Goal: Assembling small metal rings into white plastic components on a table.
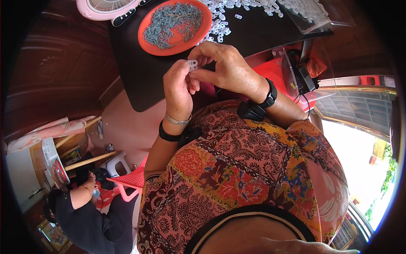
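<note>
My left hand (pixel 177 86) is closed, pinching a small white plastic piece with holes (pixel 193 65) between thumb and fingers. My right hand (pixel 230 67) reaches in from the right, its fingers curled and its thumb tip against the lower side of the same piece. Whether the right fingertips hold something small is hidden. Just beyond both hands, an orange plate (pixel 207 21) bears a heap of small grey screw-like pieces (pixel 173 21). Right of the plate, many loose white plastic pieces (pixel 220 27) lie spread over the black table (pixel 139 80).
A pink fan (pixel 108 10) stands at the far left. A clear plastic bin (pixel 311 17) with white pieces is at the far right. Below the table's right edge are a red container (pixel 270 72) and a black device (pixel 305 76). Another person (pixel 95 220) sits at the lower left, beside a pink chair (pixel 132 182).
</note>
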`<action>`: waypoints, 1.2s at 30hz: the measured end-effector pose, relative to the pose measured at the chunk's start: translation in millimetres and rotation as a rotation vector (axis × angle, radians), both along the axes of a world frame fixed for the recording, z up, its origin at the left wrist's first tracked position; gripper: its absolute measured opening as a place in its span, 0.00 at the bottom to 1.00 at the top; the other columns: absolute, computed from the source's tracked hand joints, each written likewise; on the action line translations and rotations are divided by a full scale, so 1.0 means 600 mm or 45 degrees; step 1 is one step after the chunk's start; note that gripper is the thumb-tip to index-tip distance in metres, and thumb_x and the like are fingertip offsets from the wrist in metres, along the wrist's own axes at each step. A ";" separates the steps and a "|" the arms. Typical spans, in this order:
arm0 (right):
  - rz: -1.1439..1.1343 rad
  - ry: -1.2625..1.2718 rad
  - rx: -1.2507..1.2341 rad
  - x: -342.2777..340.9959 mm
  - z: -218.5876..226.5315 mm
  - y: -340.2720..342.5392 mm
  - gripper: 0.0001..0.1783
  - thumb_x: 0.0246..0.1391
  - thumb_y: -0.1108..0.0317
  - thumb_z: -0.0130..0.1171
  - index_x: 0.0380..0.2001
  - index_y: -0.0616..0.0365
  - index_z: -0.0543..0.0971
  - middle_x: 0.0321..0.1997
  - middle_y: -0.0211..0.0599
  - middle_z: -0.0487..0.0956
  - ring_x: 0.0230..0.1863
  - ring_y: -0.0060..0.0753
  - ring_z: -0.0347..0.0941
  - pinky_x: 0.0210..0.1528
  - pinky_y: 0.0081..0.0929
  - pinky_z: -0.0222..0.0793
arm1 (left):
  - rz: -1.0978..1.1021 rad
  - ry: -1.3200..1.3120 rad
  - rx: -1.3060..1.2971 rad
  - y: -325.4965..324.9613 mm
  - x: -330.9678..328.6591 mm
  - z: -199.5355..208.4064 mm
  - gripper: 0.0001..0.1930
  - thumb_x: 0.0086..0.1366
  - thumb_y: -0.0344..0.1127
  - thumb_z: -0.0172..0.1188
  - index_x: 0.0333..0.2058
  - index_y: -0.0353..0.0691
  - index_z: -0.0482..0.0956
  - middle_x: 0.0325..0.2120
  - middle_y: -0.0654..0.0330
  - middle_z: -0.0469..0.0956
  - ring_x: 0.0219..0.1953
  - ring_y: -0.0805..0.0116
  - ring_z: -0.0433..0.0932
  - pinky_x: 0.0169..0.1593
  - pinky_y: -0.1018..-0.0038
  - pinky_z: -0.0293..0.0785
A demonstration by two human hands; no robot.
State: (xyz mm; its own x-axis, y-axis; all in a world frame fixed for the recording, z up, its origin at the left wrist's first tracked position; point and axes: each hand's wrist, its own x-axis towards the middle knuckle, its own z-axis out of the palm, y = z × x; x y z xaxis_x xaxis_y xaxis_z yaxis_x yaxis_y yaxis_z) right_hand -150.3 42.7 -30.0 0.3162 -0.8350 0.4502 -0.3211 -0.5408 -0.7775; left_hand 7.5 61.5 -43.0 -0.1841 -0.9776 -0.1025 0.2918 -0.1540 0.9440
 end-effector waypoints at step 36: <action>0.032 0.171 -0.322 0.003 -0.009 0.001 0.08 0.44 0.70 0.63 0.30 0.58 0.78 0.22 0.39 0.77 0.24 0.42 0.77 0.27 0.32 0.73 | 0.160 -0.021 -0.119 0.006 -0.016 -0.016 0.15 0.67 0.37 0.44 0.23 0.36 0.71 0.12 0.66 0.65 0.13 0.80 0.62 0.17 0.83 0.53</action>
State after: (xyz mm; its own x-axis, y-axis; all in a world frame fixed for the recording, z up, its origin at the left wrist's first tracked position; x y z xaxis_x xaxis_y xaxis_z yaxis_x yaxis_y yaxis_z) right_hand -148.2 43.4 -35.2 0.4061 -0.6927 0.5960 -0.3964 -0.7212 -0.5681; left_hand -1.9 65.1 -52.6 -0.0584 -0.9982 -0.0123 0.2880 -0.0287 0.9572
